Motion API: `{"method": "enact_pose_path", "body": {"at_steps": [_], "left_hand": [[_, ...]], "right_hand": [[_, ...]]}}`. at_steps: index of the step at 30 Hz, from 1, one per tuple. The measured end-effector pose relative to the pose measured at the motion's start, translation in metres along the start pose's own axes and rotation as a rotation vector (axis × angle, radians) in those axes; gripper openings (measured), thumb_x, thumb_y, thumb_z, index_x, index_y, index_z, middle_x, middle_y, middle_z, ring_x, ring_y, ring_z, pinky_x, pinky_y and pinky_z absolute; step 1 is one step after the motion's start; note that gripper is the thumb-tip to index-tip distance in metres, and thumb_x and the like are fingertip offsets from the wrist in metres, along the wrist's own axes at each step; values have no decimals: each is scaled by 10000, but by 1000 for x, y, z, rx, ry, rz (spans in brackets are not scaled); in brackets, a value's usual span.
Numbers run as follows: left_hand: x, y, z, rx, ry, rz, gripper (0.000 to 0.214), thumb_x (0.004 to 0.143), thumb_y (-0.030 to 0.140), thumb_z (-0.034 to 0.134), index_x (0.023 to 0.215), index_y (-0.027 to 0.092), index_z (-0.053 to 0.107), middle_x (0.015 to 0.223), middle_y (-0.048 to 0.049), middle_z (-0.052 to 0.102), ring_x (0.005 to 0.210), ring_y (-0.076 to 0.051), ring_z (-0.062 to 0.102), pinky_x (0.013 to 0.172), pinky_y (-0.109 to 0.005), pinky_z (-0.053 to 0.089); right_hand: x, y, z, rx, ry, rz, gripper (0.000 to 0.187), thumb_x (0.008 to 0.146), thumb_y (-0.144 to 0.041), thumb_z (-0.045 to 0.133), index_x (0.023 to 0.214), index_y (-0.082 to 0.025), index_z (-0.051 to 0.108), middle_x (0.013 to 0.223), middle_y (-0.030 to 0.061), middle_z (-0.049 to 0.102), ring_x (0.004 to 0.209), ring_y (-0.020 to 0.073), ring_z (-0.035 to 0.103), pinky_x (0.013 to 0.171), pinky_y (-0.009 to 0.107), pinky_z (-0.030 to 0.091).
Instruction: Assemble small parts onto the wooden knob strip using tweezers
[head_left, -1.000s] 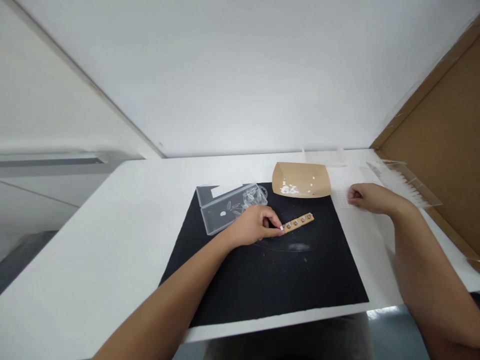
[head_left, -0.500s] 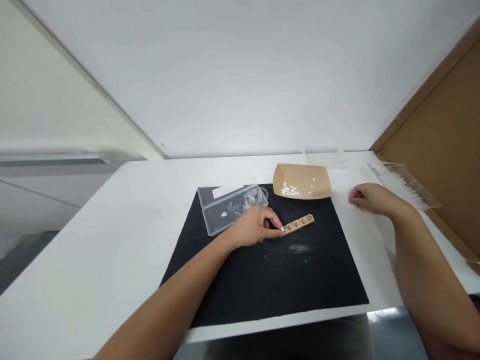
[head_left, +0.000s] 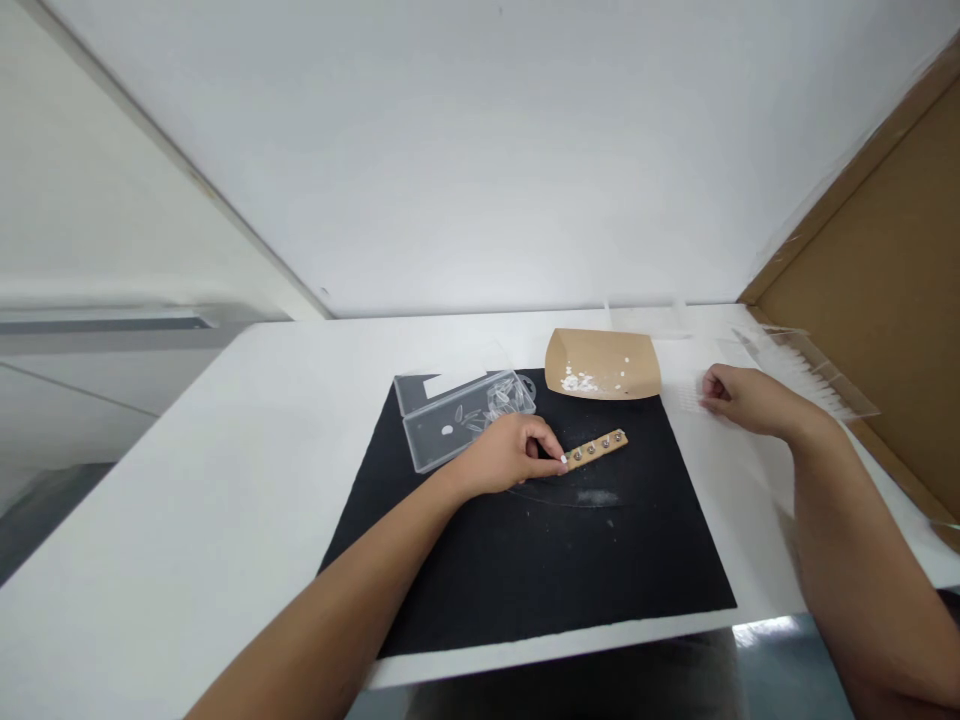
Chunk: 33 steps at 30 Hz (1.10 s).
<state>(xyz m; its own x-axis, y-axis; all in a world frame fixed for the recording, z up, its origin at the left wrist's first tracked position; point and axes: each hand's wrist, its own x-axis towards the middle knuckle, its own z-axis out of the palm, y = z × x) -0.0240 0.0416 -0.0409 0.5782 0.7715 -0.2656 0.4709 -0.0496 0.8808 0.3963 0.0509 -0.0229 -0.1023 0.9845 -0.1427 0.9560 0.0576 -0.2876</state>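
Observation:
My left hand (head_left: pixel 508 454) rests on the black mat (head_left: pixel 525 560) with its fingers pinched on the near end of a small wooden strip (head_left: pixel 597 448) that carries several metal studs. Just behind that hand lies an open clear plastic case (head_left: pixel 457 415) with several clear pieces in it. My right hand (head_left: pixel 739 398) sits on the white table right of the mat, fingers curled over a faint clear dotted sheet (head_left: pixel 684 395); what they pinch is too small to make out.
A brown paper tray (head_left: pixel 602 364) with white scraps stands at the mat's far edge. A clear plastic rack (head_left: pixel 806 368) lies at the far right beside a brown cardboard wall (head_left: pixel 885 270). White specks dot the mat near the strip.
Both hands stay almost still. My right hand has shifted slightly away from me over the dotted sheet.

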Motion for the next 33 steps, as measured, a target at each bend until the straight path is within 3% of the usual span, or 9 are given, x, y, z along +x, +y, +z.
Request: {"method": "enact_pose_path", "body": {"at_steps": [6, 14, 26, 33], "left_hand": [[0, 0, -1, -10, -6, -6, 359, 729, 477, 875, 879, 159, 800, 737, -45, 709, 554, -115, 603, 459, -213, 430], [0, 2, -2, -2, -13, -29, 355, 725, 468, 876, 870, 152, 802, 700, -32, 687, 533, -97, 572, 455, -200, 407], [-1, 3, -1, 15, -8, -11, 325, 743, 457, 867, 875, 166, 806, 717, -34, 696, 551, -108, 590, 461, -201, 424], [0, 0, -1, -7, -8, -8, 350, 732, 467, 871, 885, 162, 799, 724, -38, 701, 542, -111, 596, 447, -200, 420]], "right_hand": [[-11, -9, -15, 12, 63, 13, 39, 888, -239, 577, 921, -251, 596, 865, 9, 753, 767, 198, 657, 683, 316, 451], [-11, -15, -21, -106, 161, 14, 142, 923, -307, 585, 949, -256, 715, 962, 46, 775, 874, 250, 676, 729, 355, 469], [8, -5, 1, -216, 46, 7, 147, 896, -326, 650, 888, -245, 773, 956, 72, 768, 802, 225, 655, 665, 321, 410], [14, -5, 5, -158, 55, 49, 77, 835, -216, 670, 816, -226, 744, 877, 60, 753, 783, 213, 653, 695, 316, 413]]}}
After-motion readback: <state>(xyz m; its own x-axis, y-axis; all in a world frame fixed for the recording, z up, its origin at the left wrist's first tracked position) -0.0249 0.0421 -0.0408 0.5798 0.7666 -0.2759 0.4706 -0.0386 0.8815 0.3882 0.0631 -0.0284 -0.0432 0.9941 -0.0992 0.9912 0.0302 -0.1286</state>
